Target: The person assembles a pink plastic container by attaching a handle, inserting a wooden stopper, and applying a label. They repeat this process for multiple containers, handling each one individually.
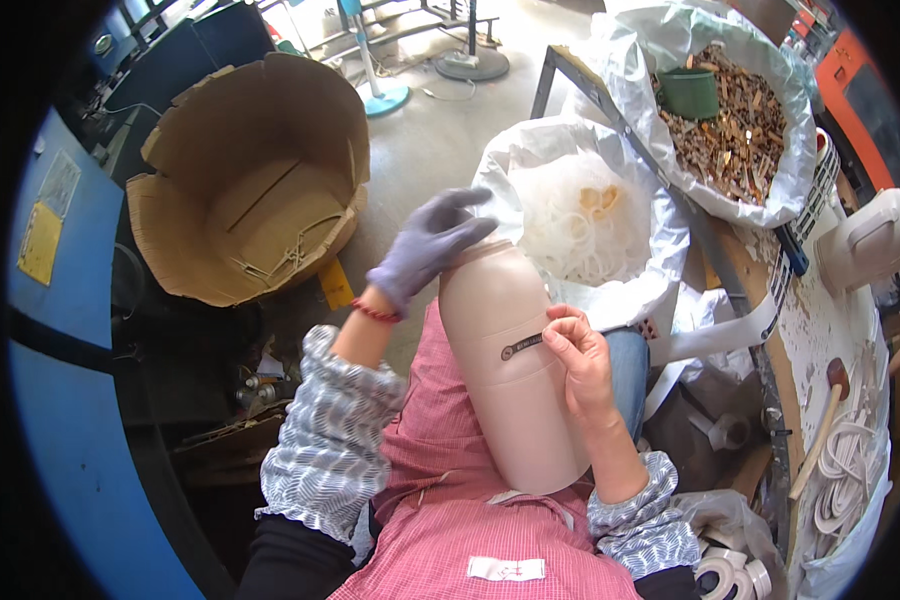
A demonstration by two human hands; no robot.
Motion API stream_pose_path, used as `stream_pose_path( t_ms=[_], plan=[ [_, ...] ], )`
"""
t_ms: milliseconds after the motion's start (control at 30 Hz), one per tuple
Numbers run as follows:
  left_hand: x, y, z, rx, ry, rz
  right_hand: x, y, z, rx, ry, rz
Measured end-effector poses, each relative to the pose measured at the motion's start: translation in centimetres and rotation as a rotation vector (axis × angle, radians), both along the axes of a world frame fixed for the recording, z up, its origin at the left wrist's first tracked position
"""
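This is a workshop or small factory floor. A bare concrete floor [430, 150] holds a big worn cardboard box [255, 180], a sack of metal scrap [735, 120], and a bag of white rings [580, 215]. A scuffed workbench [820, 330] carries a mallet [820, 425], beside blue machinery [70, 400].
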State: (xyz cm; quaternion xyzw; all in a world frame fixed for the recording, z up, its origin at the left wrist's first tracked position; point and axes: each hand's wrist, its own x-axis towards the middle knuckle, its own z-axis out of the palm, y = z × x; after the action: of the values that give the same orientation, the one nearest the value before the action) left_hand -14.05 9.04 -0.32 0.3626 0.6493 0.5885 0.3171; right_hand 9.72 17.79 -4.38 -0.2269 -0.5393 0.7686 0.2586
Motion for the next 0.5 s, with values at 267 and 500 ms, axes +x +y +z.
stream_pose_path(
  t_ms=[267,500],
  plan=[
    [1.4,-3.4,-4.1,0.193,0.279,-0.028,0.2,-1.6,2.5,0.145,-0.154,0.015],
    [2.2,-3.0,-4.2,0.27,0.32,-0.024,-0.7,-2.9,2.0,0.359,-0.252,-0.106]
  ],
)
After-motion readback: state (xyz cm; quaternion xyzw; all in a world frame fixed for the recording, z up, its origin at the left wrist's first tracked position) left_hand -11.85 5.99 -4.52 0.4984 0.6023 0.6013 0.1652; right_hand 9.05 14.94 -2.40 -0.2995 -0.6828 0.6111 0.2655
